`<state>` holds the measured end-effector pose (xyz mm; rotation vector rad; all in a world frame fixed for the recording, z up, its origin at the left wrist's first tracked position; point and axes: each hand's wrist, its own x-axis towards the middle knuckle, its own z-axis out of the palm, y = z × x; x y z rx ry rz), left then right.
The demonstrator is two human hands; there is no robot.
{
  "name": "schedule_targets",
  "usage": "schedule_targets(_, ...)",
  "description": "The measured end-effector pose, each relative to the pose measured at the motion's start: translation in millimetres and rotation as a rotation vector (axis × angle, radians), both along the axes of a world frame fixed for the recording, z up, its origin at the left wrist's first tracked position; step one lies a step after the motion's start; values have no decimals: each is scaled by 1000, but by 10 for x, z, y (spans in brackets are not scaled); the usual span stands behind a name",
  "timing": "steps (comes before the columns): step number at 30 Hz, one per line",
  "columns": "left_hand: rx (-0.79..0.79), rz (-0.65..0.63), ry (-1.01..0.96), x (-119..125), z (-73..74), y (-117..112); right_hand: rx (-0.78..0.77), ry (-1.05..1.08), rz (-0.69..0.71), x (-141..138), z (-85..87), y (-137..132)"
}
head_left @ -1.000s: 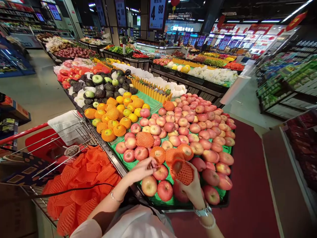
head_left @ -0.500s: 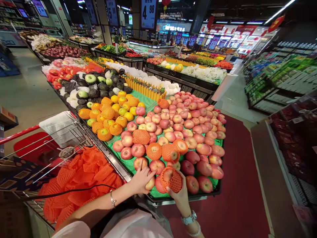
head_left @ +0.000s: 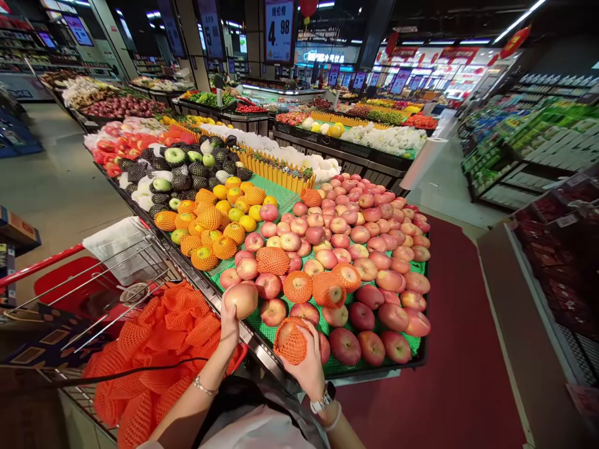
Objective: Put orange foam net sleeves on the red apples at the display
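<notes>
Left hand (head_left: pixel 229 325) curled under bare apple (head_left: pixel 241 299), holding it up beside tabletop (head_left: pixel 374 371) edge, over orange nets (head_left: pixel 159 333) in cart. Right hand (head_left: pixel 309 369) wrapped round netted apple (head_left: pixel 290 340), low at tabletop front. Soft net guards skin from bumps.

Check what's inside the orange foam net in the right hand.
The foam net in the right hand wraps an apple: a patch of pale red skin shows at the net's open top. The rest of the fruit is covered by the mesh and the hand.
</notes>
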<state>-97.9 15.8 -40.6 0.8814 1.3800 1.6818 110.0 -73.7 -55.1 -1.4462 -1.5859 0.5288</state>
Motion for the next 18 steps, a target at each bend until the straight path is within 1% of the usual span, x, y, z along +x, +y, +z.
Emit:
schedule_targets(2,20,29,31,-69,30,76,10,-84,-35,-77,-38,15)
schedule_targets(4,61,13,65,-96,85,140,46,-194,-68,-109,-108,19)
schedule_targets(7,113,-46,103,-54,158,230,90,-334,-75,-109,-200,1)
schedule_targets(9,132,-72,122,16,175,289,66,-412,-53,-102,-211,-18)
schedule_targets(11,142,-80,126,106,175,336,12,-488,-16,-91,-177,-28)
schedule_targets(14,131,-113,107,254,194,367,-61,-551,60,-47,-68,-19)
schedule_targets(18,105,-231,153,420,308,360,-124,-571,230,36,82,-15)
